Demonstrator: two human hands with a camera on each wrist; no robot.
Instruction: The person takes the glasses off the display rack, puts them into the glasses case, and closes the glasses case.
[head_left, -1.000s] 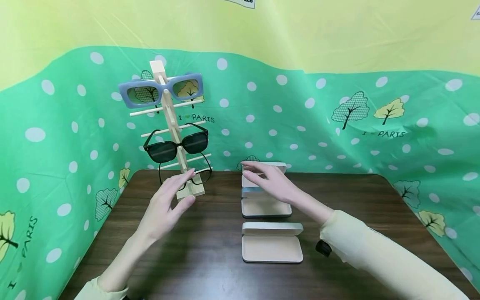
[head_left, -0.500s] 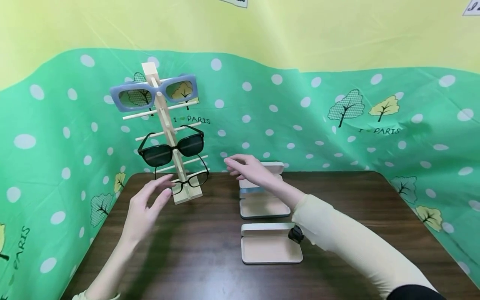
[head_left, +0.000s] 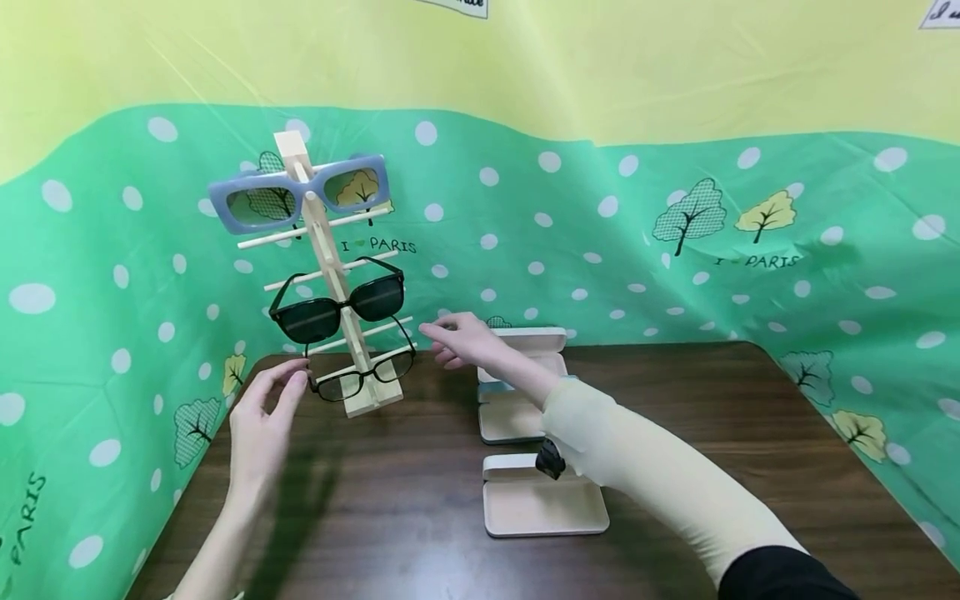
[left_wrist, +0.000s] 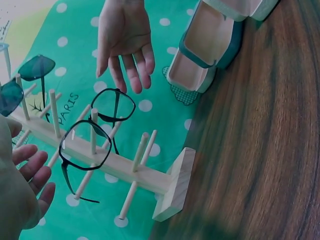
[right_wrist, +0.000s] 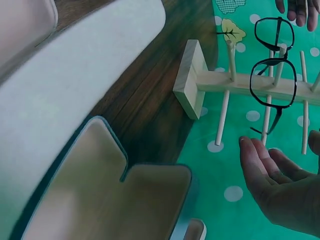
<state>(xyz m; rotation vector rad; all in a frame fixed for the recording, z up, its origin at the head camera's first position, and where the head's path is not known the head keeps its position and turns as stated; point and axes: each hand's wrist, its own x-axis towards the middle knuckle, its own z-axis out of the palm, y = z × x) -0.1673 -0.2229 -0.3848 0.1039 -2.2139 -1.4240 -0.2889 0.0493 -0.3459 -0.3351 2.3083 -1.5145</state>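
Clear eyeglasses with a thin black frame (head_left: 365, 372) hang lowest on a wooden display stand (head_left: 322, 242). My left hand (head_left: 258, 425) is beside their left end, fingers slightly bent and thumb apart; in the left wrist view its fingers (left_wrist: 37, 172) hold nothing and stay off the frame. To their right is my right hand (head_left: 467, 340), its loosely bent fingers (right_wrist: 262, 165) close to a temple arm but apart from it in the right wrist view. Higher on the stand sit black sunglasses (head_left: 339, 308) and, at the top, blue-framed sunglasses (head_left: 300, 193).
An open glasses case (head_left: 545, 507) lies on the dark wooden table (head_left: 420, 533). Behind it stand further open cases (head_left: 510, 417), partly covered by my right forearm. Polka-dot cloth (head_left: 600, 225) hangs behind the table and along its sides.
My right hand has moved left from over the cases toward the stand. My left hand has drawn left, from in front of the clear eyeglasses to their left side. The view has shifted slightly.
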